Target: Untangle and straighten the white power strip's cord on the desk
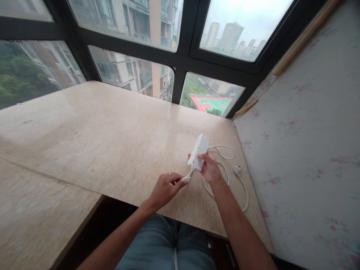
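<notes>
A white power strip [198, 150] is held tilted above the marble-patterned sill by my right hand [210, 168], its thumb pressed on the near side and fingertips showing at the far edge. From the strip's lower end comes a white cable [192, 173], pinched between the thumb and fingers of my left hand [168, 186]. More of the cord lies in loose loops on the sill behind and beside my right hand. At the cord's end a white plug [238, 171] rests to the right, near the wall.
The wide stone sill [84, 138] spreads to the left, with a seam and a cut-out edge near my legs. Dark-framed windows [185, 56] stand along the back. A flowered papered wall [298, 150] borders the right side.
</notes>
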The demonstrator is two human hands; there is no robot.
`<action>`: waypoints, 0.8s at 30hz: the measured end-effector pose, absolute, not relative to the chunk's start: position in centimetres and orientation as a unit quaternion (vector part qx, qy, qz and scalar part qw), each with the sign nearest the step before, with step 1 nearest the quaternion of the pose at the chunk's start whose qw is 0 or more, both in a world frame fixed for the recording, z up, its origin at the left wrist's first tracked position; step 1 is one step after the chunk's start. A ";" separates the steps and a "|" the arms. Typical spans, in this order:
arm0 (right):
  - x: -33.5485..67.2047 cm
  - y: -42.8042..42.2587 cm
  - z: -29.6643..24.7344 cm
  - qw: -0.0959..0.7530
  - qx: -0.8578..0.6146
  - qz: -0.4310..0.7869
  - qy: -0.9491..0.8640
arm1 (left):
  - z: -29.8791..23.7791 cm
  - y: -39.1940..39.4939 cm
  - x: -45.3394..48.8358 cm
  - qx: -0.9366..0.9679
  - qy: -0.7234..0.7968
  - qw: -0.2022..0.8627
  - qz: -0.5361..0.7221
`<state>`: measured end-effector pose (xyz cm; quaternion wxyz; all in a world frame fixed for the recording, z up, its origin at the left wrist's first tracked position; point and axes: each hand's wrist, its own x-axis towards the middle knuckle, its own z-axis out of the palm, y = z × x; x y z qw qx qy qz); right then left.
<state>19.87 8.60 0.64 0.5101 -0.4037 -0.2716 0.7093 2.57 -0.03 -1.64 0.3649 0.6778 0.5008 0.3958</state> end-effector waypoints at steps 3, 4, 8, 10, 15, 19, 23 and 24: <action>20.7 8.9 0.3 0.523 -0.408 0.697 -0.273 | -1.2 0.4 2.0 0.696 0.471 0.370 0.397; 21.0 9.0 0.1 0.526 -0.410 0.694 -0.270 | -1.1 0.6 1.8 0.708 0.461 0.363 0.393; 22.0 9.1 -1.0 0.524 -0.408 0.698 -0.266 | -1.0 1.2 1.4 0.729 0.452 0.328 0.395; 22.4 9.1 -1.4 0.508 -0.410 0.711 -0.263 | -0.9 1.4 1.5 0.727 0.454 0.316 0.406; 22.4 8.6 -1.9 0.444 -0.431 0.743 -0.253 | -0.6 2.1 2.3 0.748 0.404 0.263 0.456; 22.0 8.5 -2.1 0.431 -0.431 0.747 -0.268 | -0.6 2.9 2.5 0.783 0.364 0.179 0.472; 21.7 8.4 -2.2 0.399 -0.423 0.749 -0.318 | -0.4 3.8 2.1 0.830 0.334 0.156 0.419; 21.6 8.4 -2.1 0.386 -0.418 0.751 -0.335 | -0.3 4.0 2.1 0.840 0.331 0.148 0.404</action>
